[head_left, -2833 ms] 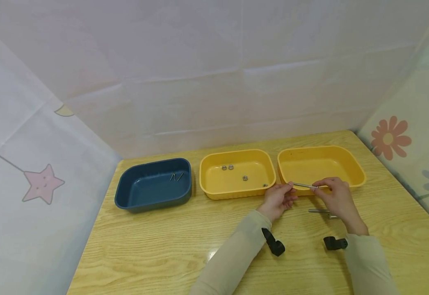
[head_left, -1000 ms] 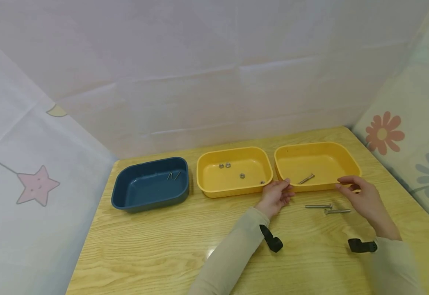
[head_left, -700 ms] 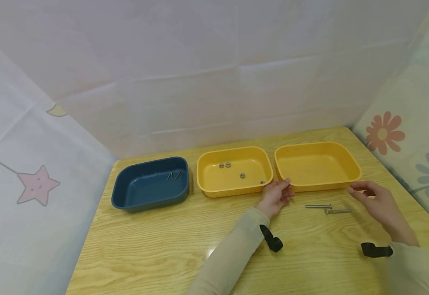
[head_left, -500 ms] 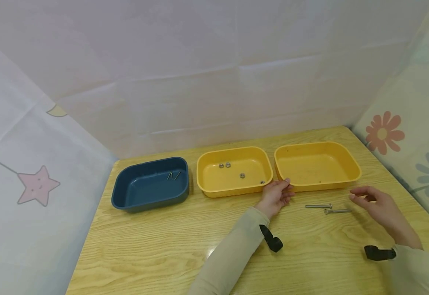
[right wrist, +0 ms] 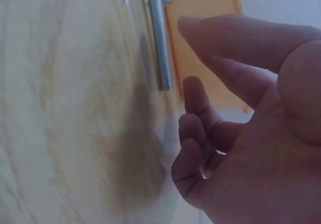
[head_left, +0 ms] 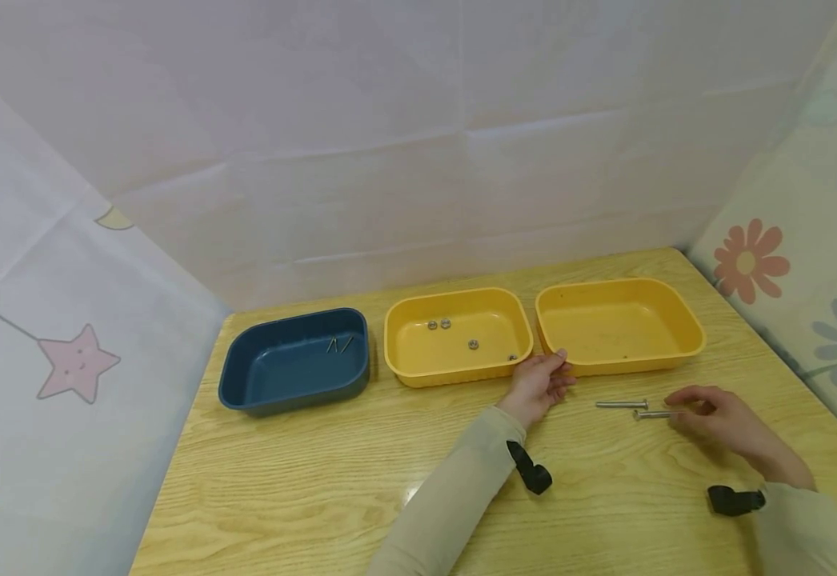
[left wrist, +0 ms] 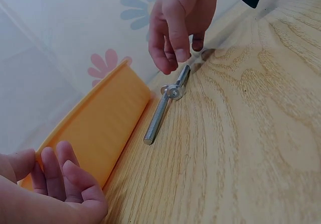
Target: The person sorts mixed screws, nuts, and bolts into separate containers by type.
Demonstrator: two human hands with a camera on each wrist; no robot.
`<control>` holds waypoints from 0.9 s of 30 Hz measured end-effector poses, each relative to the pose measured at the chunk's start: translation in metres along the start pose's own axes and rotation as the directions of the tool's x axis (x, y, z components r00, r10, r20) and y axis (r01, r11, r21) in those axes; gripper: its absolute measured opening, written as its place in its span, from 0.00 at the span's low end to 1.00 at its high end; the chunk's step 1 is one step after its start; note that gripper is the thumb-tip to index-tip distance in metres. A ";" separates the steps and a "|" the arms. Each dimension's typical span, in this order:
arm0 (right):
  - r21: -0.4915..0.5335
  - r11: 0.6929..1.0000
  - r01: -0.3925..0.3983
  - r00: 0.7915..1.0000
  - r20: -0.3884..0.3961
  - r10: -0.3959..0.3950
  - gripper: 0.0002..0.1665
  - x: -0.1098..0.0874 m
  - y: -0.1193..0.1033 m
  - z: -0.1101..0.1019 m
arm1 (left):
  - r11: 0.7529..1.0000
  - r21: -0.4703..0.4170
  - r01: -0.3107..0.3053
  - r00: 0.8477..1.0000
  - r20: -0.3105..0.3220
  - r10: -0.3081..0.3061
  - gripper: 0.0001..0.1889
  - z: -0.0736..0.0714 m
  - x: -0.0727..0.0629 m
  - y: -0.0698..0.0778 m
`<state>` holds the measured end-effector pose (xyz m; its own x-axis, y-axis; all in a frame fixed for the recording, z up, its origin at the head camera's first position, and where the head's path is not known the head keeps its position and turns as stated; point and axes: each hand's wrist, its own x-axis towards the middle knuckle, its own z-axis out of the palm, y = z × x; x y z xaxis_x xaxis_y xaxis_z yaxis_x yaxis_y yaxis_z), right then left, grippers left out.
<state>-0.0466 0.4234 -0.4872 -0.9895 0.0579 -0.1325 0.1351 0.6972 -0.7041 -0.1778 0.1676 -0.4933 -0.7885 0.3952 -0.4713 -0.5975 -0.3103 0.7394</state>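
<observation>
In the head view my left hand (head_left: 536,387) is at the near left corner of the right yellow bin (head_left: 623,367); the left wrist view shows its thumb and fingers pinching the bin's rim (left wrist: 83,106). Two silver bolts lie on the table in front of that bin, the left bolt (head_left: 616,405) with its head beside the head of the right bolt (head_left: 650,414). My right hand (head_left: 724,420) hovers at the threaded end of the right bolt. Its thumb and fingers are apart in the right wrist view, close to the bolt (right wrist: 161,48) and holding nothing.
To the left stands another yellow bin (head_left: 458,376) with several nuts (head_left: 445,323) in it. Farther left is a dark blue bin (head_left: 296,398) holding thin metal pins (head_left: 346,344). A cloth wall rises behind the wooden table (head_left: 303,496).
A bolt held earlier over the right bin was let go into it and is now hidden behind the front wall. My right hand moved right, then back toward the bolts. The left hand stayed.
</observation>
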 end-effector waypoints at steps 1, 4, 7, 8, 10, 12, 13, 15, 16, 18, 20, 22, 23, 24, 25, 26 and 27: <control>-0.007 1.000 0.000 1.000 0.006 0.000 0.21 0.001 0.001 0.001 | 1.000 0.000 0.000 1.000 -0.001 0.000 0.07 0.000 0.000 0.000; -0.028 1.000 -0.006 1.000 0.025 0.006 0.20 0.003 0.003 0.003 | 1.000 0.000 0.001 1.000 -0.003 -0.001 0.07 0.000 0.000 0.000; -0.035 0.999 0.000 0.999 0.040 0.001 0.19 0.005 0.004 0.003 | 1.000 -0.002 0.003 1.000 -0.001 -0.003 0.07 0.000 -0.001 0.001; -0.036 0.999 0.004 0.999 0.043 -0.002 0.18 0.006 0.004 0.003 | 1.000 -0.001 0.003 1.000 0.000 -0.003 0.07 0.000 -0.001 0.001; -0.044 0.999 0.015 0.999 0.046 -0.013 0.17 0.007 0.004 0.003 | 1.000 0.001 0.001 1.000 0.002 -0.001 0.07 0.000 -0.001 0.001; -0.059 0.997 0.039 0.998 0.046 -0.037 0.15 0.009 0.004 0.003 | 1.000 0.003 0.003 1.000 0.003 -0.003 0.06 0.000 -0.001 0.002; -0.069 0.996 0.049 0.998 0.048 -0.046 0.14 0.009 0.004 0.003 | 1.000 0.004 0.003 1.000 0.002 -0.003 0.06 0.000 -0.001 0.002; -0.089 0.994 0.067 0.997 0.053 -0.063 0.13 0.011 0.005 0.003 | 1.000 0.006 0.005 1.000 -0.001 -0.005 0.06 0.001 -0.002 0.002; -0.098 0.992 0.076 0.996 0.057 -0.070 0.12 0.012 0.005 0.003 | 1.000 0.007 0.006 1.000 -0.003 -0.006 0.06 0.001 -0.002 0.002; -0.113 0.990 0.083 0.995 0.068 -0.076 0.11 0.013 0.006 0.003 | 1.000 0.008 0.006 1.000 -0.005 -0.006 0.06 0.001 -0.002 0.002; -0.119 0.989 0.084 0.994 0.075 -0.076 0.10 0.014 0.005 0.003 | 1.000 0.009 0.005 1.000 -0.006 -0.005 0.07 0.001 -0.003 0.002; -0.118 0.988 0.098 0.993 0.077 -0.089 0.09 0.015 0.005 0.002 | 1.000 0.009 0.003 1.000 -0.007 -0.003 0.07 0.001 -0.003 0.002; -0.116 0.988 0.106 0.992 0.075 -0.098 0.08 0.015 0.005 0.002 | 1.000 0.009 0.001 1.000 -0.006 -0.001 0.07 0.001 -0.003 0.002; -0.114 0.987 0.114 0.992 0.073 -0.106 0.07 0.015 0.004 0.002 | 1.000 0.009 -0.001 1.000 -0.005 0.001 0.07 0.001 -0.003 0.001; -0.108 0.986 0.125 0.990 0.074 -0.117 0.06 0.015 0.004 0.002 | 1.000 0.009 -0.002 1.000 -0.004 0.002 0.07 0.001 -0.003 0.001; -0.107 0.986 0.129 0.990 0.072 -0.122 0.06 0.015 0.004 0.002 | 1.000 0.008 -0.003 1.000 -0.004 0.004 0.07 0.001 -0.003 0.001; -0.106 0.986 0.130 0.990 0.073 -0.123 0.06 0.015 0.004 0.002 | 1.000 0.008 -0.005 1.000 -0.004 0.005 0.07 0.001 -0.002 0.001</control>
<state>-0.0613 0.4257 -0.4932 -0.9921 -0.0804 -0.0958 -0.0009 0.7705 -0.6375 -0.1764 0.1669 -0.4909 -0.7919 0.3899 -0.4700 -0.5926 -0.3051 0.7455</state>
